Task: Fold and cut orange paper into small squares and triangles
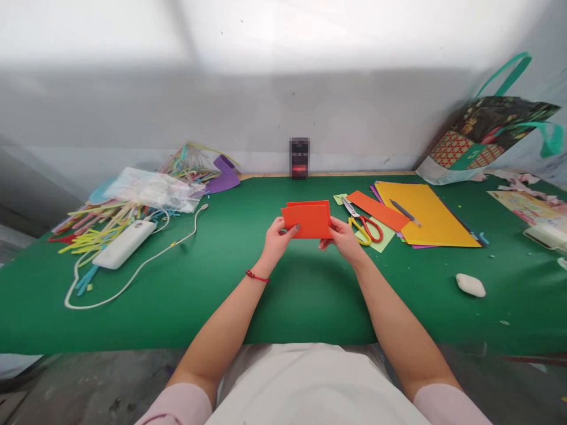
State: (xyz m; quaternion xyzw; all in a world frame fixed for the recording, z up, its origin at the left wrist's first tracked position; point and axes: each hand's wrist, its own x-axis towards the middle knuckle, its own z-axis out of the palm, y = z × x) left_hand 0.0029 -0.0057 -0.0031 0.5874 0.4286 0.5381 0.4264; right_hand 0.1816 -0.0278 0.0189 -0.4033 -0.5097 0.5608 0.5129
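I hold a folded orange sheet of paper (306, 219) up over the middle of the green table (305, 295). My left hand (278, 241) pinches its left edge, thumb on the front. My right hand (343, 237) grips its lower right corner. Both hands are closed on the paper. A red string bracelet sits on my left wrist.
Red-and-yellow scissors (364, 226) lie right of my hands on a pale green slip, beside an orange strip (377, 210) and a yellow sheet (426, 216) with a pencil (404, 212). A white eraser (470, 284) lies right. A power bank (124, 243), cable and coloured straws (95, 227) lie left. A patterned bag (487, 139) stands back right.
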